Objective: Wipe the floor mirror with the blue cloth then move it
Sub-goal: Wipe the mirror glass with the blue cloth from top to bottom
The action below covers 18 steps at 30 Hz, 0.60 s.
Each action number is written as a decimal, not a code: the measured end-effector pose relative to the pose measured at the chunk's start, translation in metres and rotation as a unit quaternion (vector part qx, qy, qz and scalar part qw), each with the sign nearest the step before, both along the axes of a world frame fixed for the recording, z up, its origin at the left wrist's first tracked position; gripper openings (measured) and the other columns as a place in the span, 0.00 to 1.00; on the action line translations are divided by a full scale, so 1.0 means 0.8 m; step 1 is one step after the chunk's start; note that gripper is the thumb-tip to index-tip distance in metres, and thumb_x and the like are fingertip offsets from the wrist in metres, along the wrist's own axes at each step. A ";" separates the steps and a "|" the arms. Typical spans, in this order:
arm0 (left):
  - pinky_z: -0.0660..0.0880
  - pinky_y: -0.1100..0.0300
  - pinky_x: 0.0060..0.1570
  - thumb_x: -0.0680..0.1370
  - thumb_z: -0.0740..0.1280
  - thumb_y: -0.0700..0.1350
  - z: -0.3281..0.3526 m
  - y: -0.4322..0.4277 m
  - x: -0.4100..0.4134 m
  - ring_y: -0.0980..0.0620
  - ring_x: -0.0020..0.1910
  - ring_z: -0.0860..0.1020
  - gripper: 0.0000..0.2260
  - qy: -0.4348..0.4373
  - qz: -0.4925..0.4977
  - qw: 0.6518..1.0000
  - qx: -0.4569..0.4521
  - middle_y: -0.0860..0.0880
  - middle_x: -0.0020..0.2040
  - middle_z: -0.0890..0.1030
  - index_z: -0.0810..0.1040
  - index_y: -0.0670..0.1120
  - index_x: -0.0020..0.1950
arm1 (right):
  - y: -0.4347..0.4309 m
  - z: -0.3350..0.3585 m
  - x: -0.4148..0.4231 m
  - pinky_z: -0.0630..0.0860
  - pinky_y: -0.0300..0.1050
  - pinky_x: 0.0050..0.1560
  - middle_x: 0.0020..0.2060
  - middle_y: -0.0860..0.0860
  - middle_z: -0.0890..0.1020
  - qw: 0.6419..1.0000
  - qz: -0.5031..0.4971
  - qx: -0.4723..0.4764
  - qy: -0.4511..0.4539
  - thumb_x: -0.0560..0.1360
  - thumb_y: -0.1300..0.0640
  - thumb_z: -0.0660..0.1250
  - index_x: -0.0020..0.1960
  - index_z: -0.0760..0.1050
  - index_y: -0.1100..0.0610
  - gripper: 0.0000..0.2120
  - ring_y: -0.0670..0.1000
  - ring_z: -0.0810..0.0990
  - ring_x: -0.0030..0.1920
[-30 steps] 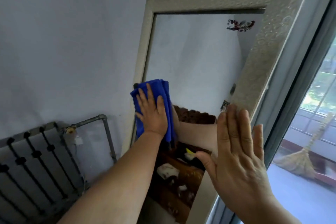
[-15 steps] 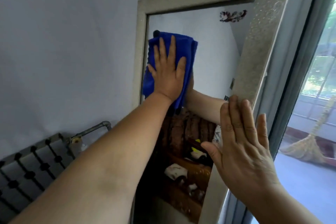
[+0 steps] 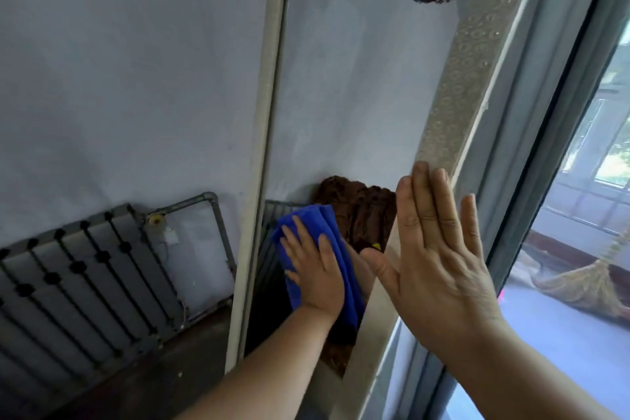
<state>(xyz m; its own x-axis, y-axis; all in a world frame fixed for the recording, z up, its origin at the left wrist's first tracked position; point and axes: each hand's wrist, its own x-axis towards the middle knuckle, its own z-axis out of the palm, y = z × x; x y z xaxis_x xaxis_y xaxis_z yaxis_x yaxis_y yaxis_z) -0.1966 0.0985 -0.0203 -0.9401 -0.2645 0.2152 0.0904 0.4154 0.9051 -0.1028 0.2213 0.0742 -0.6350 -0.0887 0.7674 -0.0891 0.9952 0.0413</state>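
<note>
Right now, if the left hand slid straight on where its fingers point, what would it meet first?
The left hand, pressing the blue cloth on the mirror, points up and slightly left. Past bare glass, it would probably meet the left frame first.

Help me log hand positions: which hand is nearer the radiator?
Left. The left hand presses the cloth on the mirror, just right of the radiator; the right hand lies flat against its right frame, farther off.

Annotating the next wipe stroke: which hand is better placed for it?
Left. The left hand presses the blue cloth flat on the mirror. The right hand lies open against the frame on its right side, holding no cloth, likely steadying it.
</note>
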 end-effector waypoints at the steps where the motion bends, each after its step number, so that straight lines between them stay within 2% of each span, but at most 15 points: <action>1: 0.40 0.35 0.74 0.73 0.37 0.68 0.012 0.006 0.007 0.53 0.78 0.34 0.28 0.029 -0.033 0.998 -0.035 0.56 0.78 0.33 0.29 0.67 0.70 | 0.002 -0.001 0.004 0.50 0.61 0.76 0.78 0.60 0.54 1.000 0.003 0.002 -0.012 0.78 0.36 0.51 0.78 0.53 0.65 0.40 0.57 0.48 0.79; 3: 0.33 0.39 0.73 0.76 0.38 0.65 0.059 0.020 0.010 0.54 0.76 0.30 0.26 0.111 -0.093 0.981 -0.133 0.55 0.77 0.30 0.25 0.68 0.69 | 0.005 0.000 0.010 0.51 0.63 0.75 0.79 0.60 0.52 1.000 0.013 0.010 -0.023 0.78 0.37 0.53 0.78 0.53 0.66 0.40 0.57 0.48 0.79; 4: 0.30 0.40 0.73 0.78 0.40 0.63 0.089 0.029 0.006 0.54 0.76 0.30 0.27 0.161 -0.112 0.964 -0.182 0.54 0.77 0.30 0.26 0.67 0.70 | 0.006 0.000 0.011 0.51 0.63 0.74 0.79 0.60 0.52 0.999 0.018 0.013 -0.023 0.78 0.38 0.53 0.78 0.53 0.66 0.40 0.57 0.47 0.79; 6: 0.29 0.40 0.71 0.80 0.43 0.60 0.147 0.045 -0.006 0.52 0.77 0.32 0.28 0.236 -0.135 0.930 -0.248 0.51 0.79 0.34 0.33 0.60 0.76 | 0.007 0.002 0.012 0.52 0.62 0.75 0.79 0.59 0.54 0.999 0.032 0.008 -0.020 0.78 0.36 0.50 0.78 0.55 0.66 0.40 0.56 0.49 0.79; 8: 0.30 0.39 0.72 0.80 0.44 0.59 0.169 0.053 -0.015 0.51 0.78 0.35 0.28 0.269 -0.132 0.919 -0.256 0.51 0.80 0.38 0.38 0.56 0.78 | 0.010 0.003 0.012 0.52 0.61 0.76 0.78 0.59 0.55 0.999 0.047 0.006 -0.015 0.79 0.36 0.49 0.77 0.55 0.65 0.39 0.57 0.50 0.79; 11: 0.33 0.36 0.73 0.81 0.43 0.60 0.121 0.049 -0.008 0.53 0.78 0.35 0.26 0.254 -0.114 0.933 -0.229 0.55 0.78 0.34 0.34 0.64 0.75 | 0.016 -0.001 0.012 0.52 0.60 0.75 0.78 0.59 0.55 0.998 0.063 0.020 -0.013 0.79 0.40 0.53 0.78 0.52 0.64 0.37 0.57 0.50 0.79; 13: 0.35 0.35 0.73 0.80 0.41 0.62 0.072 0.036 0.004 0.53 0.78 0.34 0.26 0.226 -0.122 0.941 -0.220 0.56 0.78 0.33 0.31 0.66 0.74 | 0.018 -0.007 0.014 0.51 0.60 0.75 0.78 0.60 0.55 0.997 0.067 0.034 -0.017 0.78 0.43 0.55 0.78 0.51 0.64 0.36 0.58 0.50 0.79; 16: 0.37 0.35 0.73 0.79 0.42 0.65 0.021 0.003 0.017 0.54 0.77 0.32 0.27 0.177 -0.169 0.949 -0.201 0.59 0.77 0.30 0.31 0.67 0.74 | 0.018 -0.014 0.015 0.53 0.59 0.75 0.78 0.60 0.56 0.997 0.064 0.039 -0.019 0.79 0.43 0.56 0.77 0.57 0.65 0.35 0.58 0.52 0.79; 18: 0.37 0.35 0.73 0.77 0.40 0.69 0.009 -0.018 0.017 0.55 0.76 0.30 0.28 0.163 -0.182 0.943 -0.227 0.58 0.76 0.29 0.29 0.67 0.73 | 0.016 -0.016 0.015 0.54 0.59 0.74 0.78 0.60 0.57 0.998 0.058 0.033 -0.018 0.79 0.42 0.55 0.76 0.59 0.66 0.35 0.58 0.52 0.79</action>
<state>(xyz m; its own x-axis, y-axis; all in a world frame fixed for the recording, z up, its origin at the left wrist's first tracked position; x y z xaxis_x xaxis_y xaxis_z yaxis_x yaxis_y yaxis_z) -0.1831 0.0844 -0.0130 -0.8148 0.2520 0.5221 0.5449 0.6404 0.5412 -0.0905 0.2338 0.0613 -0.6454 -0.2125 0.7337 -0.2055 0.9734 0.1012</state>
